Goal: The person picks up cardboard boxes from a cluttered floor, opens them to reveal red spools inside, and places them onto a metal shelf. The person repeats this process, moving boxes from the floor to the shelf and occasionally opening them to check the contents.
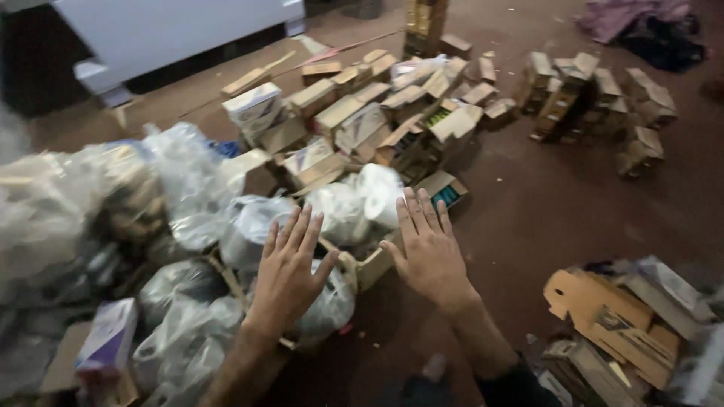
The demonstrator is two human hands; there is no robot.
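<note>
Now I hold both hands flat and spread, empty: left hand over a plastic bag, right hand beside the open cardboard box on the floor.

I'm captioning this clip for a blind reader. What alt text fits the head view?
Two bare hands, left hand and right hand, spread open with fingers apart above a cardboard box and clear plastic bags. Many small cartons lie scattered on the brown floor beyond.

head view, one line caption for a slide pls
Two open hands, left and right, reach over bagged items and small cardboard boxes.
</note>
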